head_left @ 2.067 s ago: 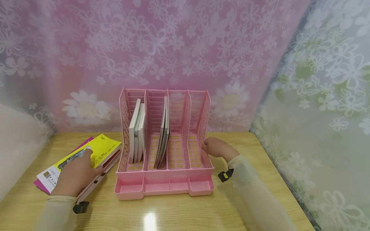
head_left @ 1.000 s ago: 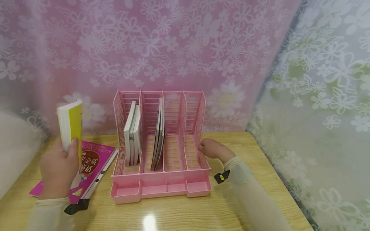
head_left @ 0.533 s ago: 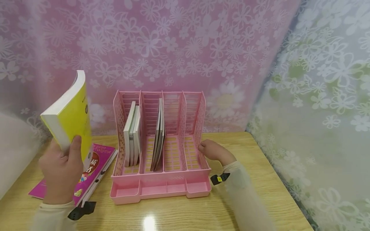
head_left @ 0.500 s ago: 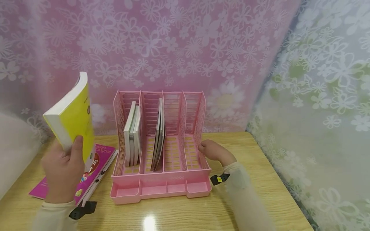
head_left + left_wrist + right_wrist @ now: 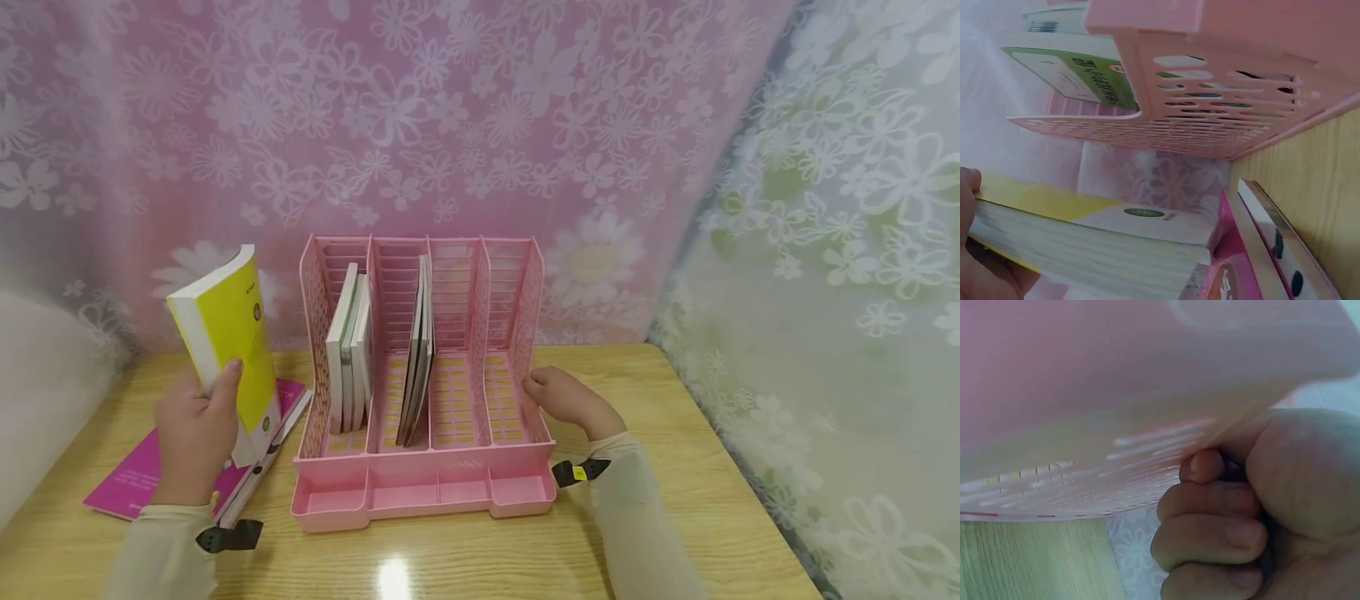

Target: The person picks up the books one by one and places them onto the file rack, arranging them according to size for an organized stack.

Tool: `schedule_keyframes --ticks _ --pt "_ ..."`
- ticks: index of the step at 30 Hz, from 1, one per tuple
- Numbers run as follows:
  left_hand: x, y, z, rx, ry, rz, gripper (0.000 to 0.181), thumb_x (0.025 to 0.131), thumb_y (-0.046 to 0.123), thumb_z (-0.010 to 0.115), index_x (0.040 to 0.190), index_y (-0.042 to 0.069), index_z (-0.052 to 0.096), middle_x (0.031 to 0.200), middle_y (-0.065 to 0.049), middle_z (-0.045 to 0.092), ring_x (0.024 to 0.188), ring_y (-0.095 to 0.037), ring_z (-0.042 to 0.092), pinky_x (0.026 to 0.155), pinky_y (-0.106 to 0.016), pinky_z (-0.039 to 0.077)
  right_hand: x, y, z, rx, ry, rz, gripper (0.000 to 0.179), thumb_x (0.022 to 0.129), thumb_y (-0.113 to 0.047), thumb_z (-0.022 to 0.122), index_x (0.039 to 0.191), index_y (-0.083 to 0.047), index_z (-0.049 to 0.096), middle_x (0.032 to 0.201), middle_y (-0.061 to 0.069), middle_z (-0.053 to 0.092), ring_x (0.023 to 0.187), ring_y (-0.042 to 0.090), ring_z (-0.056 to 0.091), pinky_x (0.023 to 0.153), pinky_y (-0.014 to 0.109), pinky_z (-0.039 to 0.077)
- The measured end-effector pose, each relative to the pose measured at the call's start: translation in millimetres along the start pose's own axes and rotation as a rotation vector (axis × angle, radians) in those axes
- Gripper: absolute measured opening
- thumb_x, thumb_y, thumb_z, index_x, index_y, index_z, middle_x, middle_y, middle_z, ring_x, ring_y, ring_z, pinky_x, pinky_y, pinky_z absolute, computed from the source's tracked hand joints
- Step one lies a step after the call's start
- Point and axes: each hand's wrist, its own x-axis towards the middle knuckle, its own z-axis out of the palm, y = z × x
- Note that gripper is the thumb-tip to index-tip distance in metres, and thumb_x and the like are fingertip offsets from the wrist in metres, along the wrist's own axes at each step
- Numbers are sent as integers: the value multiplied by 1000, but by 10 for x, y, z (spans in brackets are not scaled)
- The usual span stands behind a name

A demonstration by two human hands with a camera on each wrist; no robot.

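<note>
My left hand (image 5: pixel 197 433) grips a thick yellow-and-white paperback book (image 5: pixel 243 350) by its edge, thumb on the yellow cover. The book is held tilted upright left of the pink desktop file rack (image 5: pixel 420 492). In the left wrist view, the book's lower end (image 5: pixel 1147 225) is near the magenta book (image 5: pixel 1229 269) lying beneath. My right hand (image 5: pixel 566 396) holds the front edge of the rack's right wall; in the right wrist view its fingers (image 5: pixel 1210 537) are curled against the wall's outer side. Where its thumb tip lies is hidden.
Several white-edged books (image 5: pixel 348 358) stand in the rack's leftmost slot. Thin booklets (image 5: pixel 417 358) lean in the second slot. Small open trays run along the rack's front. A magenta book (image 5: pixel 127 479) lies on the wooden table (image 5: pixel 465 558), overlapping another. A flowered curtain (image 5: pixel 450 125) hangs behind.
My left hand took the yellow book off the pile, raised it upright, then brought it lower and to the right, towards the rack. The right hand has stayed at the rack's right wall.
</note>
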Motion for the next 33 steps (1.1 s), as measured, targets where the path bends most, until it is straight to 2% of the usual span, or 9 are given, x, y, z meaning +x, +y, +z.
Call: schedule_keyframes --ticks 4,8,11,17,21,24,26,30,33 --pt "23 -3 -4 73 -33 -11 42 103 35 60 127 1 68 110 -24 74 75 -6 62 57 -8 42 -5 7 -6 23 -10 8 37 112 -21 39 88 -5 62 72 2 47 70 18 46 76 39 42" --pt "32 52 -57 130 -81 -16 41 99 33 61 131 7 63 110 -26 73 80 -35 66 54 -27 48 -12 10 -3 42 -9 13 38 112 -22 39 91 -4 65 72 1 45 70 18 45 75 39 42" --pt "21 103 -97 198 -146 2 48 99 37 64 133 3 59 111 -29 71 86 -45 68 56 -41 53 -17 7 -2 47 -7 10 38 112 -22 39 98 -2 68 76 2 51 75 18 48 77 40 42" --pt "-18 234 -156 343 -244 22 65 100 55 59 121 -6 58 89 -27 70 61 -31 62 46 -39 45 -19 2 -2 51 -7 10 38 112 -21 39 97 -1 67 74 2 48 73 18 47 77 40 42" --pt "-33 314 -196 382 -140 112 55 97 50 65 119 0 63 81 -16 65 61 -27 55 45 -36 35 -23 -3 4 61 -9 12 38 112 -21 40 83 -4 57 69 1 40 64 17 38 68 36 38" --pt "-39 359 -210 367 -35 202 40 95 39 70 108 2 66 72 -13 58 59 -29 50 45 -37 29 -28 -6 5 64 -6 17 38 112 -21 41 77 -8 51 67 0 38 62 16 34 63 34 35" --pt "-48 383 -224 373 -23 219 37 95 36 69 95 -1 64 64 -12 54 53 -28 46 43 -37 27 -28 -6 6 62 -3 19 38 112 -21 42 77 -8 51 67 0 39 62 16 34 63 33 35" --pt "-53 404 -286 426 -118 157 51 101 41 59 68 2 52 53 -11 52 42 -24 43 37 -37 27 -29 2 11 63 -2 21 37 112 -21 42 82 -4 56 68 -1 39 62 16 35 64 33 36" --pt "-41 404 -349 470 -216 101 62 105 46 49 58 5 51 54 -11 54 42 -23 46 37 -36 30 -31 -1 10 72 -6 19 37 112 -21 42 84 -3 59 68 -1 40 63 16 36 65 34 37"
